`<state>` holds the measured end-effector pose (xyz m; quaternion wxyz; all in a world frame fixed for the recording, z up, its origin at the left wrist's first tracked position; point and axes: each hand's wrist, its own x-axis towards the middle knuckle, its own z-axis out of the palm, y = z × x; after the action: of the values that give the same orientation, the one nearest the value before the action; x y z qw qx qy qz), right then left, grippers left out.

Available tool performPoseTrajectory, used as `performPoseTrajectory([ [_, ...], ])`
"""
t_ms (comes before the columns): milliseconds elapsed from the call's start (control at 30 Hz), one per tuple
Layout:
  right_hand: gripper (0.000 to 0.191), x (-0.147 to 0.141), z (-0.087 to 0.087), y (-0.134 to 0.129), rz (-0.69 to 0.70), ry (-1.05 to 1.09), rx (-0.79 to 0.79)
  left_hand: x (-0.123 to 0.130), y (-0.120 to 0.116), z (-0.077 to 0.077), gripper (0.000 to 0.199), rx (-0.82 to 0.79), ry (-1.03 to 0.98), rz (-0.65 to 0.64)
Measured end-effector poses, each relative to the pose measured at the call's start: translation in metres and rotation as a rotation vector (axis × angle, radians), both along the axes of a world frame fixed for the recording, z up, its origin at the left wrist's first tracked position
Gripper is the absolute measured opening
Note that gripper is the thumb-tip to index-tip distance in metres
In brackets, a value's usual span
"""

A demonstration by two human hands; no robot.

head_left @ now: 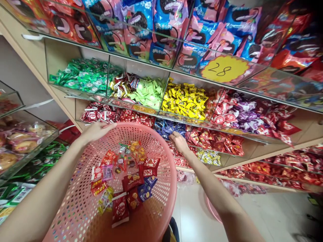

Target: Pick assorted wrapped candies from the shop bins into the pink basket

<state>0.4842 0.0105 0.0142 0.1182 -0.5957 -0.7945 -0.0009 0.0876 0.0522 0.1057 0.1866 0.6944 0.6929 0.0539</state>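
Note:
My left hand (97, 131) is closed over the far left rim of a pink perforated plastic basket (169, 161), which is tilted toward me. Loose wrapped sweets lie inside: a red KitKat packet (120, 209), blue-wrapped candies (147, 189), a yellow-and-white packet (106, 200) and several red and orange ones. Beyond the basket's right rim, my right hand (179, 143) reaches into a low shelf compartment. Its curled fingertips are at the pile of dark blue wrapped candies (169, 127); what lies between them is partly hidden.
Clear-fronted shelf compartments hold green sweets (83, 75), yellow sweets (185, 101) and red-and-purple sweets (239, 111). Above them is a round yellow "28" tag (225, 69) before blue-and-pink cookie packs (165, 20). A pink basket edge (213, 210) shows on the tiled floor, lower right.

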Motion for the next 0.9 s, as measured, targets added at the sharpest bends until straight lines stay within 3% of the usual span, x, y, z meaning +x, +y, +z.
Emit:
performPoseTrajectory([
  [200,0.026,0.004,-0.002,0.007,-0.047,0.205,0.077,-0.003,-0.005,-0.001,0.069,0.011,-0.037,0.016],
  [333,0.023,0.008,0.009,0.004,-0.064,0.328,0.136,-0.004,-0.007,0.000,0.065,0.035,-0.044,0.013],
  [467,0.018,0.010,0.042,-0.022,-0.011,0.463,0.263,-0.007,-0.004,-0.003,0.060,0.048,-0.036,0.038],
  [667,0.007,-0.010,0.118,-0.087,0.106,0.486,0.412,-0.001,-0.002,-0.001,0.062,0.043,-0.009,0.028],
  [767,0.009,-0.037,0.142,-0.109,0.269,0.513,0.272,0.004,-0.002,0.002,0.063,0.048,-0.014,0.027],
  [900,0.012,-0.073,0.141,-0.118,0.509,0.489,-0.220,0.007,-0.002,0.003,0.063,0.069,-0.019,-0.005],
])
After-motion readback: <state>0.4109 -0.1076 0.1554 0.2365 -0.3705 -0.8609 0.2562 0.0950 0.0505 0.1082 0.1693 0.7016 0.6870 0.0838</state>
